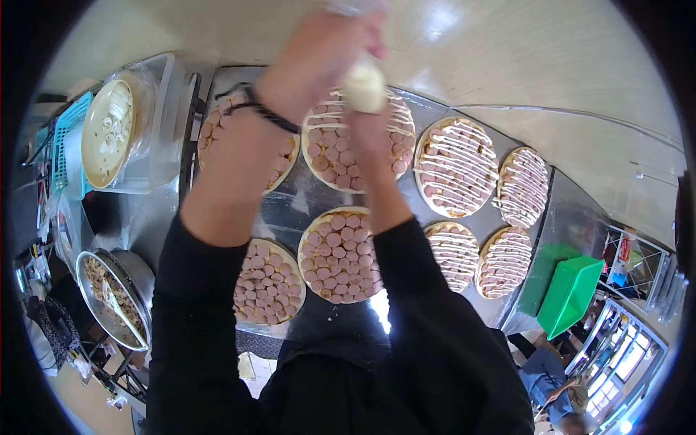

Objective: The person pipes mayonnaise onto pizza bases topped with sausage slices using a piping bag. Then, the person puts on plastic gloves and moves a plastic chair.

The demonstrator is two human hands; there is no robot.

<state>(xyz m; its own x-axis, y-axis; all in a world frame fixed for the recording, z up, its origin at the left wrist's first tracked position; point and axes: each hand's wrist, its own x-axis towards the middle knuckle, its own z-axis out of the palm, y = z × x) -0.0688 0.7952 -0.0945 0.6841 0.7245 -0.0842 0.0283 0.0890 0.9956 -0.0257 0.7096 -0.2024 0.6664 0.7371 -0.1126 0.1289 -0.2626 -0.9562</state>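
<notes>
piping bag (365,88) above partly striped, sausage-topped pizza (331,156). left hand (333,47) fingers pressed round upper end; right hand (369,136) at lower end, fingers blurred, cannot tell. bag likely soft, slippery; best held by top, tip steadied.

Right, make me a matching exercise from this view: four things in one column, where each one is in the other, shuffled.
1. Pale bag
2. Green bin
3. White spoon
4. Black wristband

A. right of the pizzas
B. around the left wrist
C. gripped by the left hand
D. in the metal bowl

Pairs: 1-C, 2-A, 3-D, 4-B
</notes>
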